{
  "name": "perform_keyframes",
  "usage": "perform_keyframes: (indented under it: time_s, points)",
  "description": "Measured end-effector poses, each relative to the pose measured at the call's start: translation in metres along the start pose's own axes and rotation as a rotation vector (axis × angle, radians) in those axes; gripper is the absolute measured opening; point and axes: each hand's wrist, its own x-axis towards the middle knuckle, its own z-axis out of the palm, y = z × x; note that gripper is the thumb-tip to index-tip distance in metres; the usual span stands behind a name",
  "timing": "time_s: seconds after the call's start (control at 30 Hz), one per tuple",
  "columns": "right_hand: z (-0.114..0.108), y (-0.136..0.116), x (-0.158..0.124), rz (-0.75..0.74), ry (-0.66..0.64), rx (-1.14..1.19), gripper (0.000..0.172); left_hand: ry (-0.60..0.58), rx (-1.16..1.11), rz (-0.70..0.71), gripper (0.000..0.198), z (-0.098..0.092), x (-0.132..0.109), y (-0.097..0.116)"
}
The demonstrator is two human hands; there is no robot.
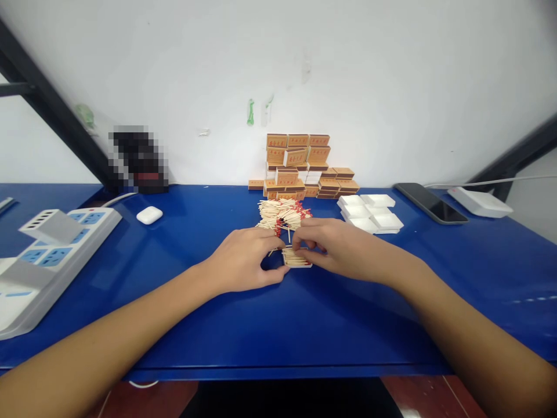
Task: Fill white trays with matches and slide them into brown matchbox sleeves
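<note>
A small white matchbox tray lies on the blue table in front of me, filled with wooden matches. My left hand grips the tray's left end, with the thumb at its near corner and the fingers at the far side. From the right, my right hand reaches over the tray with curled fingers, pinching at the matches; its fingertips are partly hidden. Just behind both hands is a heap of loose red-headed matches, some fanned out. One match stands out between the heap and the tray.
Stacked orange-brown matchboxes stand against the wall. Several white matchbox trays sit to the right, beside a dark phone and a white box. Leftward are a white earbud case and a power strip.
</note>
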Motion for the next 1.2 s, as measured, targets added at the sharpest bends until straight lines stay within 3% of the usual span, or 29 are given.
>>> perform_keyframes:
  time_s: [0.43,0.6,1.2]
  points:
    - [-0.0003,0.0004,-0.0016,0.055,-0.022,-0.052,0.010,-0.001,-0.012,-0.004,0.024,0.0002,-0.0001,0.0001]
    - [0.0004,-0.0015,-0.0003,-0.007,0.043,-0.018,0.011,0.003,-0.012,0.002,0.024,-0.0008,-0.0002,0.0005]
    - [-0.0047,0.0026,-0.0052,0.064,-0.023,-0.032,0.011,-0.005,-0.021,-0.014,0.025,-0.0014,0.0004,0.0014]
